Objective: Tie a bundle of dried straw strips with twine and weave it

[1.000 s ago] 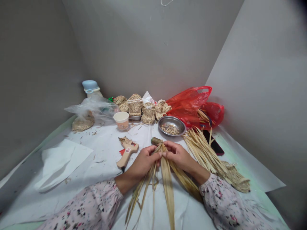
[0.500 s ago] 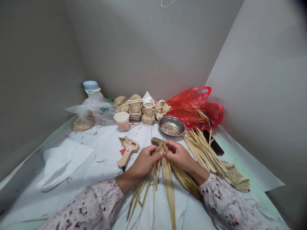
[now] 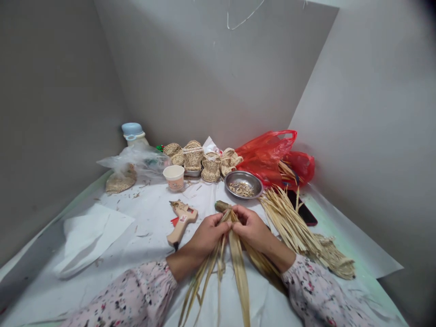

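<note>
Long flat strips of dried plant leaf (image 3: 241, 277) fan down towards me from a short wrapped roll (image 3: 222, 206) with a greenish end. My left hand (image 3: 211, 234) is closed on the narrower strips at left, just below the roll. Beside it, thumb almost touching the other thumb, my right hand (image 3: 251, 228) pinches the wider strips near where they gather. The fingertips behind the strips are partly hidden. A beige glue gun (image 3: 182, 222) lies on the white cloth left of my left hand.
Behind my hands stand a metal bowl (image 3: 244, 196) of scraps, a paper cup (image 3: 174, 179) and several woven straw pieces (image 3: 211, 167). A red plastic bag (image 3: 265, 156), a pale strip bundle (image 3: 289, 222) and a phone (image 3: 308, 215) are at right. Folded white paper (image 3: 95, 234) lies at left.
The view has tilted up slightly, so everything sits a little lower in it. Both hands keep their grip on the strips, with only small finger shifts.
</note>
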A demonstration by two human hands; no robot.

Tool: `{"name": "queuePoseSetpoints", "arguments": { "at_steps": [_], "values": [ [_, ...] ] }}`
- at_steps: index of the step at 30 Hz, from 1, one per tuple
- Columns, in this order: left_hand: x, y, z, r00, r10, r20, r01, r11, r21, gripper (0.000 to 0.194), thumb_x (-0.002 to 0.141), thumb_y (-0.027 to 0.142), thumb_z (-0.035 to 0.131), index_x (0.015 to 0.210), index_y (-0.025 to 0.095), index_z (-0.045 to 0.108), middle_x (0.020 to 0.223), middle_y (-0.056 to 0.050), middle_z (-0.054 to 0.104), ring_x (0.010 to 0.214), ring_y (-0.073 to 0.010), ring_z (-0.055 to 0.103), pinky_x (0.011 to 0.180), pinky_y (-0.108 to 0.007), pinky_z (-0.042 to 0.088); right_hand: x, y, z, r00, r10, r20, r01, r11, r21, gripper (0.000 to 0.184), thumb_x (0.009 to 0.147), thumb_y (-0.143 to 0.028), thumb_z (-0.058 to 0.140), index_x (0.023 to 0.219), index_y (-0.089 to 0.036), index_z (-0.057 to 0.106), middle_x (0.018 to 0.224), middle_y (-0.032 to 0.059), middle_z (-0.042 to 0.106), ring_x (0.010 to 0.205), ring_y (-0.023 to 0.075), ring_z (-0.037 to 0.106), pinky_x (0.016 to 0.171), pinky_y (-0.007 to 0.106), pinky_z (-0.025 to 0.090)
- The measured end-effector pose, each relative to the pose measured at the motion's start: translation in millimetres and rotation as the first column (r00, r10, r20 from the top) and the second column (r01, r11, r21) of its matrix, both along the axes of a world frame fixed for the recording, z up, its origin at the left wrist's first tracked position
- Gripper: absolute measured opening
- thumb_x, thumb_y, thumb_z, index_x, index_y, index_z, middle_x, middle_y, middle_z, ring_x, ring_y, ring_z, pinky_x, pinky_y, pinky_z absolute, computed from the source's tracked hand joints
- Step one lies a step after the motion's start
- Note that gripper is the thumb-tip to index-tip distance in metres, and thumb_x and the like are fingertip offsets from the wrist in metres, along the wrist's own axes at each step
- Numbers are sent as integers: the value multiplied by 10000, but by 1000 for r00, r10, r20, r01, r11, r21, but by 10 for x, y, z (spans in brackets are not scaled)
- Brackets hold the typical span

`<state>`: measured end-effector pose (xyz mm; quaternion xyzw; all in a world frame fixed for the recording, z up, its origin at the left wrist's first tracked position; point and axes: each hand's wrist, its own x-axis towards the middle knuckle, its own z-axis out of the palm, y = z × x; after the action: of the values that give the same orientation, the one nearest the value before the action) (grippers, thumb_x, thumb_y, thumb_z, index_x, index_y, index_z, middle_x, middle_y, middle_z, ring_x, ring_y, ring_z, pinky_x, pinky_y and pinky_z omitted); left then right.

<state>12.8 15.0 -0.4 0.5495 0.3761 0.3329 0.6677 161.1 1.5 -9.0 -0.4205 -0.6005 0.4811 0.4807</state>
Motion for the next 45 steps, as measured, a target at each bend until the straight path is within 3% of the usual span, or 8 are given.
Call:
{"name": "queuePoseSetpoints", "arguments": {
  "at_steps": [5,13,20,25,27,37,45],
  "values": [
    [-3,-5,-11,994,70,79,-67,997,-34,213,714,326,672,801,153,582,620,46,520,526,-88,432,529,-220,326,2,11,-18,1000,-28,5,28,1000,10,282,702,-70,525,940,-190,615,822,0,633,731,141,569,689,258,450],
    [-39,37,-59,993,78,84,-69,992,-107,227,742,334,651,701,174,495,520,49,518,432,-82,433,460,-210,312,7,-2,23,998,30,-58,-33,998,-48,205,745,-120,570,933,-192,606,845,5,638,773,154,589,713,266,463],
    [-34,21,-10,999,40,31,-38,998,-57,224,772,357,631,721,169,520,444,56,489,376,-78,409,419,-199,310,55,10,-3,1000,18,-22,-19,1000,-21,127,840,-281,592,904,-175,617,749,1,610,687,140,559,662,261,432],
    [-42,18,28,997,-29,72,34,997,-69,204,737,304,675,798,130,588,634,10,602,444,-61,453,446,-187,331,31,22,-3,995,-22,-100,16,998,-61,185,835,-358,604,836,-172,594,625,-23,583,564,121,542,578,249,421],
    [-43,19,24,996,-44,75,49,996,-70,225,722,302,696,818,124,597,695,1,617,462,-55,455,456,-186,339,25,22,8,994,-35,-105,28,997,-69,194,823,-364,615,834,-172,597,634,-21,593,547,120,545,564,252,425],
    [-48,1,20,997,-81,-21,79,995,-58,207,713,303,693,765,119,613,569,30,526,461,-72,429,455,-194,312,62,42,5,989,-136,-52,134,990,-50,152,813,-319,606,829,-169,614,732,-2,619,649,133,551,650,272,440],
    [-49,23,-26,994,-102,-28,102,995,-21,206,723,306,681,789,119,625,661,-3,590,496,-81,458,503,-212,345,61,35,38,991,-129,-45,125,989,-74,178,795,-338,605,831,-165,611,741,2,612,642,141,547,642,285,446]
  ]
}}
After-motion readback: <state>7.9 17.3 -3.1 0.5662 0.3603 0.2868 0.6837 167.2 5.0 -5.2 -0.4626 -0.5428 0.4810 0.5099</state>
